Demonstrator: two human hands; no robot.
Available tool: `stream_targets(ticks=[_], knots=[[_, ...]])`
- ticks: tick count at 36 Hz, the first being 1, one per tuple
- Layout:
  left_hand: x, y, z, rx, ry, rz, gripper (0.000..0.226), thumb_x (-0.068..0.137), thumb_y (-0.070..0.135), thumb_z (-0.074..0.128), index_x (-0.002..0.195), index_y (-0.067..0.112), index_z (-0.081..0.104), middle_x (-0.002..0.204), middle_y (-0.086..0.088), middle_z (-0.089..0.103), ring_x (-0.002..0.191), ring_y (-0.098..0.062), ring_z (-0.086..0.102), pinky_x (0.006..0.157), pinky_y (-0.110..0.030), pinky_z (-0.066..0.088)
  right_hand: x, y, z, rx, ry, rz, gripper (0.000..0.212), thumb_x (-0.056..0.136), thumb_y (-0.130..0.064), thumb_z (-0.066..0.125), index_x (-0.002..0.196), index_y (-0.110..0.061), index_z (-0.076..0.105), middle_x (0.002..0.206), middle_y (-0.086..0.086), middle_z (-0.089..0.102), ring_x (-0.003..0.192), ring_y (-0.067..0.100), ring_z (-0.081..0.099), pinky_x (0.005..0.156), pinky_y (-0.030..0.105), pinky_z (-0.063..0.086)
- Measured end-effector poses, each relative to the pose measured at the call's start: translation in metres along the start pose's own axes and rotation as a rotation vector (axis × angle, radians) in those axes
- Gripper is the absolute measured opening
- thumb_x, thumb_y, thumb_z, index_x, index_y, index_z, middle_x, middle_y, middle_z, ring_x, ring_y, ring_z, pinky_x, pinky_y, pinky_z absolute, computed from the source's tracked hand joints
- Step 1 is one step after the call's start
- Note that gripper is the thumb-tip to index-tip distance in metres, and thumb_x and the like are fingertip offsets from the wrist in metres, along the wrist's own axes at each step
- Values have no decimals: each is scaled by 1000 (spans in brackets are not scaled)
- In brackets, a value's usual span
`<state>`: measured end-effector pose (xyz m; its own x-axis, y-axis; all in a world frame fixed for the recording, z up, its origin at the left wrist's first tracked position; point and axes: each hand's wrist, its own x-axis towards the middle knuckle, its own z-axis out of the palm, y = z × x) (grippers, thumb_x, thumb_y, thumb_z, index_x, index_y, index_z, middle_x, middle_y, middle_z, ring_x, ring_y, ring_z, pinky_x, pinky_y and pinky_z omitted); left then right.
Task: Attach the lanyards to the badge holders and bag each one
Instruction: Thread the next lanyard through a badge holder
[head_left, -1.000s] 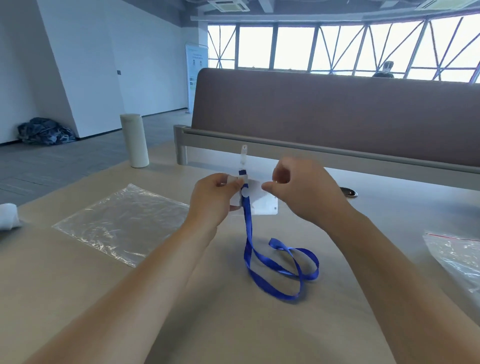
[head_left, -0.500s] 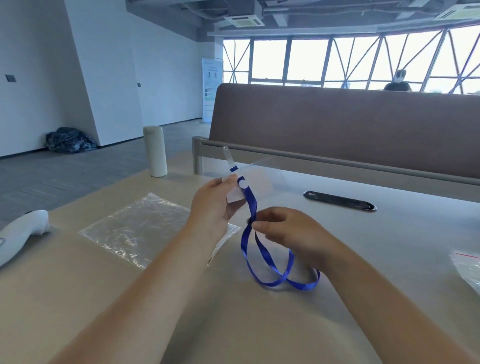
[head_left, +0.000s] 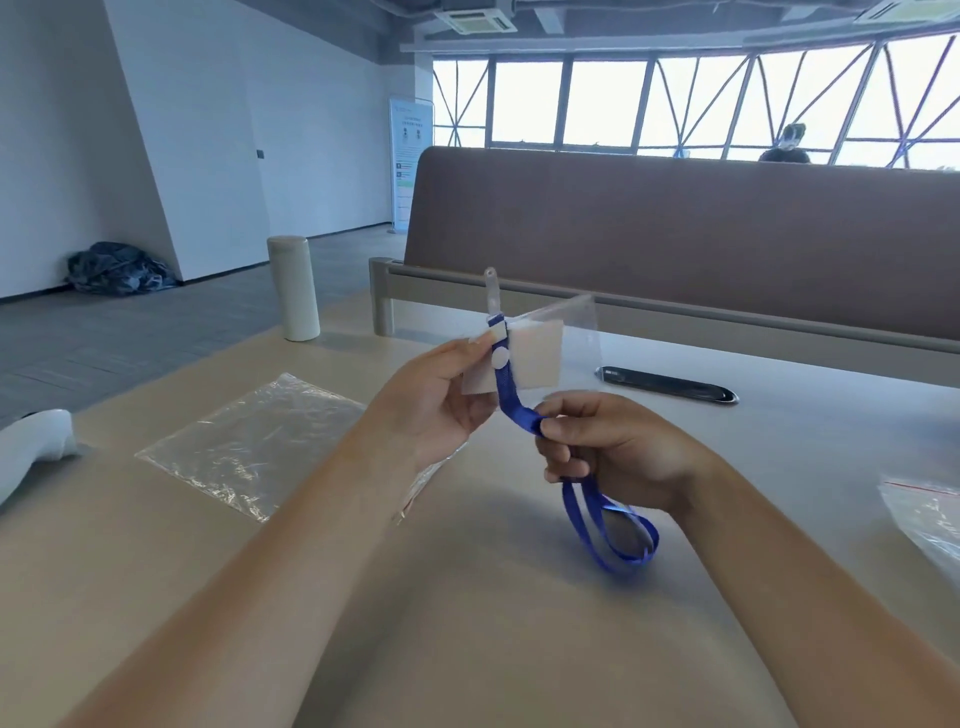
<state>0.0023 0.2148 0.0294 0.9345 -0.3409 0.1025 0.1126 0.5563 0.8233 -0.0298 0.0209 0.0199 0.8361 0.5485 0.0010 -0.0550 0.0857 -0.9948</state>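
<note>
Head view: the badge holder is held up off the table, in front of a brown partition. The left hand pinches the holder's left edge between thumb and fingers. The right hand, just below and right of the holder, has its fingers curled round the blue lanyard. The lanyard's upper end sits at the holder's top left corner, by a white snap. A clear strap tab stands up above that corner. From the right fist the lanyard's loop hangs down to the tabletop; I cannot tell whether it rests there or just clears it.

Below the holder, toward the camera, bare tabletop lies between the two forearms. Behind the holder the table ends at the partition's grey rail. To the holder's right a black oval cable port is set into the table. Well to its left the table's edge runs at a slant, and a white cylinder stands near that edge.

Below and left of the holder a clear plastic bag lies flat, its right corner hidden under the left wrist. Far left, a white rounded object is cut off by the frame. Far right, a second clear bag with a red line is also cut off, and its contents cannot be made out. The left fingers hide the holder's lower left corner.

The holder's clear sleeve contains a white card, and the film extends past the card on the right.
</note>
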Motion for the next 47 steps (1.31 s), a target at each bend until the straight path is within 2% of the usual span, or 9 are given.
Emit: stream_targets(ticks=[6, 10, 17, 20, 24, 29, 34, 39, 47], knots=[[-5, 3, -3, 227, -189, -104, 12, 81, 18, 65, 90, 10, 67, 90, -8, 69, 79, -21, 67, 68, -33, 57, -16, -14, -21, -37, -55, 68, 2, 85, -8, 62, 86, -6, 62, 63, 5, 50, 53, 16, 33, 67, 29, 44], [-8, -2, 0, 476, -219, -174, 11, 80, 20, 67, 87, 11, 65, 82, -5, 70, 73, -18, 66, 65, -30, 57, -22, -21, -29, -113, 185, 53, 8, 83, 0, 65, 91, 1, 64, 60, 8, 52, 49, 14, 42, 66, 33, 39], [1, -13, 4, 860, -82, -141, 19, 94, 21, 66, 107, 9, 69, 101, -4, 75, 83, -19, 72, 66, -31, 60, -19, -34, -27, -535, 492, -38, 9, 91, -13, 66, 93, -10, 74, 77, 5, 71, 62, 14, 59, 65, 22, 53], [3, -17, 3, 1005, -3, -13, 15, 91, 29, 68, 92, 15, 72, 93, -4, 74, 85, -25, 71, 74, -39, 62, -15, -39, -20, -641, 549, -100, 8, 91, -16, 66, 93, -16, 74, 78, 0, 74, 62, 8, 63, 60, 14, 51], [5, -21, 5, 1094, 140, 108, 14, 92, 29, 66, 79, 24, 67, 80, 7, 67, 71, -13, 64, 55, -17, 49, -3, -41, -5, -827, 616, -125, 7, 95, -20, 62, 101, -20, 67, 81, -7, 74, 58, 6, 63, 50, 9, 45], [7, -23, 4, 906, 301, 167, 14, 91, 21, 68, 82, 11, 69, 87, -10, 72, 79, -30, 73, 71, -48, 63, 8, -32, 10, -864, 612, -97, 3, 92, -23, 65, 92, -20, 66, 73, -10, 74, 53, 6, 61, 52, 12, 46], [9, -19, 1, 838, 470, 262, 15, 95, 27, 63, 90, 14, 69, 94, -7, 69, 88, -25, 68, 72, -32, 61, 14, -21, 21, -847, 565, -18, 10, 96, -24, 58, 90, -23, 66, 69, -13, 73, 56, 7, 61, 55, 15, 47], [10, -15, -4, 560, 535, 222, 21, 93, 25, 67, 108, 11, 68, 109, -10, 69, 98, -28, 67, 82, -44, 61, 14, -18, 30, -752, 507, 28, 14, 98, -24, 57, 93, -19, 69, 71, -7, 74, 50, 6, 59, 57, 18, 50], [8, -8, -6, 108, 403, 142, 8, 91, 13, 69, 99, 10, 68, 103, -11, 75, 93, -27, 71, 74, -36, 61, 7, -15, 30, -614, 323, 111, 21, 99, -20, 55, 95, -15, 75, 77, 6, 73, 58, 14, 57, 62, 19, 54]])
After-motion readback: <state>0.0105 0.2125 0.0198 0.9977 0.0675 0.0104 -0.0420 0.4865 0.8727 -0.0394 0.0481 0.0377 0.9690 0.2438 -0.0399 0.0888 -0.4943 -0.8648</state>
